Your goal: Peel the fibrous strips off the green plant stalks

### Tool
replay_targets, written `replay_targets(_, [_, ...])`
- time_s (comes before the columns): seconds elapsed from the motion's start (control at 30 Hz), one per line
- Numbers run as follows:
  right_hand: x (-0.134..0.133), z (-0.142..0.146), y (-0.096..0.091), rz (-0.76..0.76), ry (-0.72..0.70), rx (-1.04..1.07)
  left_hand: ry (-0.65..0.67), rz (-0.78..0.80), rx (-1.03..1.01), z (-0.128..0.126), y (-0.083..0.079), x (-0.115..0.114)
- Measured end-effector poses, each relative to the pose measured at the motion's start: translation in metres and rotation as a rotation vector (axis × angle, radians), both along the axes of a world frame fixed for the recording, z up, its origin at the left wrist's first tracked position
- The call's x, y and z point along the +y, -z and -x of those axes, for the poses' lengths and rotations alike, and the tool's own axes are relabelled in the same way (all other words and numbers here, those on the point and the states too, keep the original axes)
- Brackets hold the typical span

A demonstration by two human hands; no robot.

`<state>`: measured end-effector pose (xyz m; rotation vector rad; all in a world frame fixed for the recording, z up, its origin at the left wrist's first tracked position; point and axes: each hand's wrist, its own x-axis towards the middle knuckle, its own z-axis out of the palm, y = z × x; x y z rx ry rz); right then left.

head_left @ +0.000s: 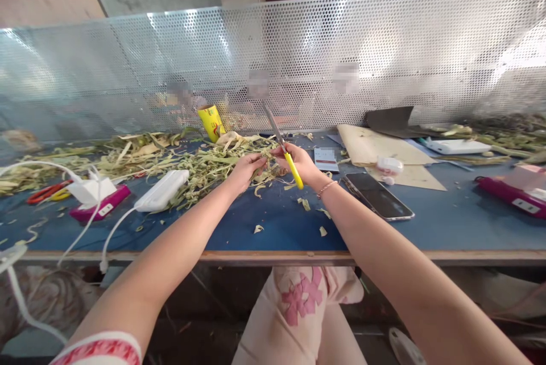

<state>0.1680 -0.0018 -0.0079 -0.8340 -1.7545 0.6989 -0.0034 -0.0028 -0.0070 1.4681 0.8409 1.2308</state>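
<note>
My right hand (302,164) is closed round the yellow handles of a pair of scissors (281,143), whose metal blades point up and away to the left. My left hand (245,169) pinches a pale green strip of dried plant material (267,167) just left of the scissors. Both hands hover over the far middle of the blue table (273,223). A loose heap of the same strips (200,163) spreads to the left of my hands. Small cut scraps (305,203) lie on the blue surface in front of them.
A black phone (377,196) lies right of my right wrist, with a small card (326,159) behind it. Cardboard sheets (379,149), a white case (456,146) and a pink device (509,194) sit at the right. A white power bank (162,190), cables, red scissors (45,191) and a yellow can (211,122) are at the left. A perforated metal screen (384,52) closes the back.
</note>
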Motion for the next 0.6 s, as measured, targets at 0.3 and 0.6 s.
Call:
replay_targets(0.3, [0.005, 0.004, 0.0, 0.037, 0.162, 0.189, 0.004, -0.011, -0.005, -0.003, -0.004, -0.002])
replay_targets(0.6, [0.011, 0.001, -0.004, 0.153, 0.175, 0.155, -0.004, 0.063, -0.001, -0.01, -0.007, -0.011])
